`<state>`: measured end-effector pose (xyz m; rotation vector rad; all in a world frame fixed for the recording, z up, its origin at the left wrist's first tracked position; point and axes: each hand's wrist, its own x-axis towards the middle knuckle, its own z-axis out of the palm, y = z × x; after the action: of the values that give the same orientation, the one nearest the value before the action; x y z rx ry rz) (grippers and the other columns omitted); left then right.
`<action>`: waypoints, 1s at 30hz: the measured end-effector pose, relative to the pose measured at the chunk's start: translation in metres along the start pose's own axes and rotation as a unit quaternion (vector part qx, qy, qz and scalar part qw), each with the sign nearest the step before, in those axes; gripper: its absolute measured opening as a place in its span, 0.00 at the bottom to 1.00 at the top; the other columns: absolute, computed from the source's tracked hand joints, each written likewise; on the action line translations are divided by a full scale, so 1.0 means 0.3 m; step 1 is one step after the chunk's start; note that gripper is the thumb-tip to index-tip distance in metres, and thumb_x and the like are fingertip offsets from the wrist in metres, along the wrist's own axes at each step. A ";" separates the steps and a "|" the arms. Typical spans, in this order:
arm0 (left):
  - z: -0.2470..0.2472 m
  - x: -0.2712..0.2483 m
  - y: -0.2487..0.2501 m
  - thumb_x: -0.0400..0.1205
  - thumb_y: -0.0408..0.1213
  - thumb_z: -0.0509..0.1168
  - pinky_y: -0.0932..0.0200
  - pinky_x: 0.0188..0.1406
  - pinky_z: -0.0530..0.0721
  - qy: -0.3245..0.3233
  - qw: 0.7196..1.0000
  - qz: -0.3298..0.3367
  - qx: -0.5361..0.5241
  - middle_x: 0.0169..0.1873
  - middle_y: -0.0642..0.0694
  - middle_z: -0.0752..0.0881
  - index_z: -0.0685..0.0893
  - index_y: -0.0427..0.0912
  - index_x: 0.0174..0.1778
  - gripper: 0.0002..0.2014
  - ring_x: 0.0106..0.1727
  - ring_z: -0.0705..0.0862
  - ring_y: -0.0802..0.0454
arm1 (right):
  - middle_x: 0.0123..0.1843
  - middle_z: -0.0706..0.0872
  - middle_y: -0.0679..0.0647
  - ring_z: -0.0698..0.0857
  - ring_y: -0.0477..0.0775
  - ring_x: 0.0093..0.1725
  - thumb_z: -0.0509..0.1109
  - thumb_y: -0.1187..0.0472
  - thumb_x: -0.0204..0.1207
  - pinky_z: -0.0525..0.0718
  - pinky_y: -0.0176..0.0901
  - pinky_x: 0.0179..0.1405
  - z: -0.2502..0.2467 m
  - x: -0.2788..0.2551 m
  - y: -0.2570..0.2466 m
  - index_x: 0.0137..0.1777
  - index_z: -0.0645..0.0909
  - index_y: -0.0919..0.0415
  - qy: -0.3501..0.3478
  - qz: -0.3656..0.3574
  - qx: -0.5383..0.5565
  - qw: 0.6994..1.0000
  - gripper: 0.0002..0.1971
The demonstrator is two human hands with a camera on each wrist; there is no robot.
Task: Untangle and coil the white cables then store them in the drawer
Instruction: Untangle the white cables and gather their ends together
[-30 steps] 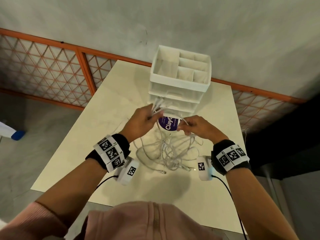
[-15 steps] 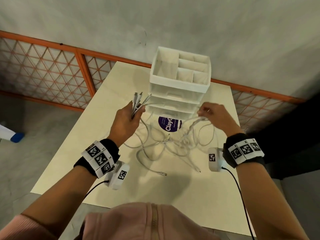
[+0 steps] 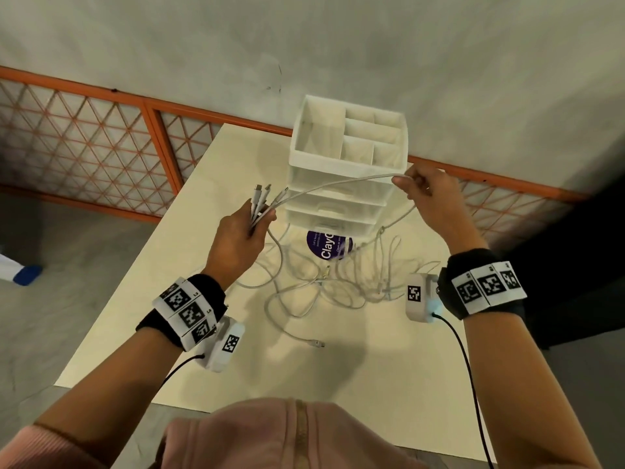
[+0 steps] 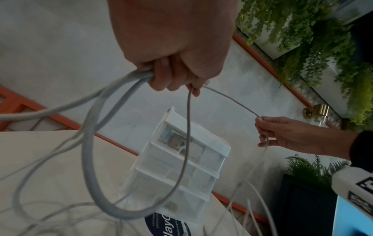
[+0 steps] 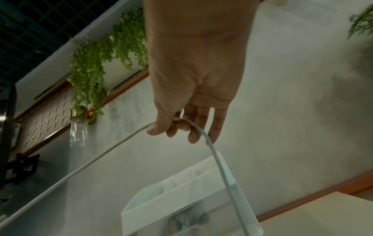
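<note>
The left hand is raised above the worktop with its fingers curled tight round a bundle of cable ends, the connectors fanning up out of the fist; holding the plugs together like this looks meant to keep one fixed end while the rest is sorted out. The right hand is lifted up beside the drawer unit, its thumb and fingertips pinching a single strand that runs nearly taut across from the left grip, so this one cable seems to be getting drawn clear of the others. Beyond the pinch the strand drops behind the right hand back down to the heap. Most of the white cables lie in a loose tangle on the worktop between the two wrists, in front of the drawer unit and partly over a purple round sticker, with one free plug trailing toward the near edge. The drawers appear closed and nothing is coiled yet, so the work is judged to be at the untangling stage. Both forearms reach forward, wrists bent upward, hands well apart at about the same height, each wrist wearing a marker band
</note>
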<state>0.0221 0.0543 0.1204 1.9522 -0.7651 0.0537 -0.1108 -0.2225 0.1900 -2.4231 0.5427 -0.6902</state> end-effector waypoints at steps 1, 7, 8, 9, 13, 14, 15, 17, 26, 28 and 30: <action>-0.004 0.002 -0.003 0.84 0.46 0.61 0.45 0.40 0.79 0.008 1.000 0.001 0.003 0.37 0.36 0.88 0.82 0.28 0.47 0.20 0.36 0.85 0.35 | 0.32 0.80 0.67 0.77 0.62 0.33 0.71 0.52 0.76 0.73 0.40 0.33 -0.003 -0.003 -0.005 0.42 0.79 0.67 0.003 -0.006 0.011 1.000 0.15; -0.033 0.014 -0.021 0.85 0.41 0.61 0.59 0.25 0.66 0.064 0.998 0.004 0.022 0.27 0.39 0.81 0.82 0.29 0.48 0.15 0.24 0.74 0.44 | 0.25 0.71 0.51 0.67 0.42 0.23 0.80 0.49 0.66 0.66 0.27 0.24 0.001 -0.016 0.009 0.31 0.77 0.62 -0.035 0.037 0.021 0.998 0.18; -0.038 0.016 -0.027 0.85 0.40 0.61 0.60 0.25 0.64 0.075 0.997 0.000 0.025 0.27 0.40 0.79 0.82 0.29 0.48 0.14 0.25 0.74 0.43 | 0.25 0.73 0.51 0.68 0.41 0.23 0.79 0.48 0.66 0.66 0.25 0.24 0.005 -0.021 0.025 0.31 0.78 0.63 -0.074 0.063 0.006 0.995 0.20; -0.044 0.018 -0.035 0.85 0.39 0.61 0.61 0.26 0.63 0.085 0.996 -0.009 0.026 0.27 0.42 0.79 0.81 0.29 0.49 0.14 0.26 0.75 0.43 | 0.25 0.76 0.50 0.71 0.41 0.25 0.78 0.47 0.68 0.68 0.26 0.26 0.011 -0.030 0.038 0.32 0.80 0.65 -0.130 0.089 -0.023 0.987 0.20; -0.058 0.016 -0.073 0.85 0.41 0.60 0.58 0.31 0.68 0.102 0.991 -0.065 0.054 0.32 0.36 0.83 0.82 0.30 0.50 0.15 0.32 0.78 0.39 | 0.32 0.83 0.46 0.79 0.45 0.35 0.68 0.48 0.78 0.72 0.36 0.37 0.057 -0.071 0.076 0.37 0.81 0.62 -0.292 0.123 -0.079 0.945 0.17; -0.055 0.013 -0.087 0.85 0.41 0.61 0.55 0.33 0.70 0.094 0.990 -0.074 0.069 0.34 0.34 0.85 0.82 0.30 0.50 0.15 0.34 0.80 0.36 | 0.34 0.83 0.46 0.80 0.45 0.36 0.67 0.48 0.79 0.72 0.37 0.39 0.064 -0.071 0.072 0.38 0.81 0.60 -0.283 0.115 -0.062 0.950 0.16; -0.050 0.010 -0.100 0.84 0.40 0.62 0.53 0.33 0.72 0.080 0.990 -0.084 0.082 0.35 0.32 0.85 0.82 0.30 0.50 0.14 0.36 0.81 0.33 | 0.34 0.83 0.47 0.79 0.44 0.36 0.65 0.49 0.80 0.73 0.39 0.42 0.064 -0.066 0.061 0.37 0.81 0.58 -0.263 0.102 -0.036 0.959 0.15; -0.042 0.005 -0.107 0.82 0.36 0.65 0.50 0.34 0.74 0.050 0.988 -0.110 0.091 0.34 0.34 0.82 0.81 0.29 0.54 0.12 0.36 0.80 0.32 | 0.36 0.83 0.53 0.76 0.44 0.34 0.63 0.49 0.82 0.74 0.39 0.45 0.054 -0.049 0.023 0.37 0.83 0.54 -0.208 0.070 0.012 0.976 0.16; 0.019 0.000 0.101 0.81 0.42 0.66 0.84 0.38 0.72 -0.121 0.990 0.024 -0.075 0.52 0.61 0.84 0.82 0.49 0.64 0.15 0.37 0.79 0.66 | 0.39 0.83 0.45 0.79 0.37 0.38 0.67 0.50 0.79 0.72 0.23 0.39 0.106 -0.046 -0.257 0.49 0.91 0.55 -0.277 -0.059 0.031 0.959 0.13; 0.045 -0.001 0.098 0.82 0.39 0.66 0.83 0.39 0.71 -0.161 0.984 0.028 -0.067 0.45 0.51 0.86 0.86 0.40 0.54 0.10 0.36 0.80 0.74 | 0.42 0.85 0.46 0.81 0.35 0.41 0.66 0.51 0.80 0.72 0.21 0.43 0.114 -0.049 -0.292 0.48 0.90 0.56 -0.268 -0.068 0.056 0.959 0.13; 0.051 -0.005 0.085 0.82 0.40 0.65 0.78 0.33 0.72 -0.167 0.983 0.010 -0.081 0.32 0.49 0.84 0.86 0.40 0.41 0.09 0.30 0.79 0.71 | 0.42 0.87 0.45 0.82 0.35 0.41 0.66 0.51 0.80 0.73 0.23 0.46 0.110 -0.050 -0.289 0.46 0.89 0.56 -0.265 -0.067 0.078 0.959 0.13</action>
<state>0.0032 0.0347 0.1323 1.8188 -0.9769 -0.3230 -0.0842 -0.1353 0.2137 -2.3703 0.1008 -0.1078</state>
